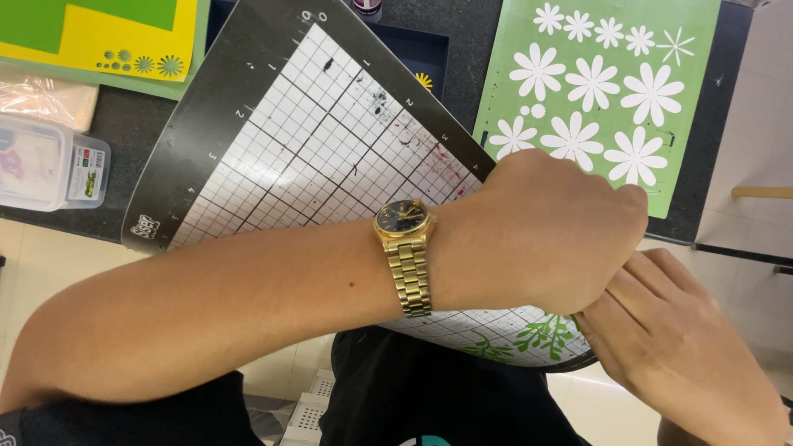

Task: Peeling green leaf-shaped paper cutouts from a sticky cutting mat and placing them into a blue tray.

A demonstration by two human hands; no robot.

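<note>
My left forearm crosses the view from left to right, with a gold wristwatch (403, 248) on it. My left hand (553, 235) is curled with its back to the camera, over the right corner of a gridded cutting mat (314, 140) with a black border. Whatever is under its fingers is hidden. My right hand (677, 343) comes in from the lower right, its fingers stretched towards the left hand and their tips hidden beneath it. Green leaf cut-outs (537, 337) stick to the mat just below the left hand.
A green sheet with white flower-shaped cut-outs (599, 83) lies at the back right on the dark counter (124, 124). A yellow and green sheet (99, 33) lies at the back left. A clear plastic box (45, 165) stands at the left edge.
</note>
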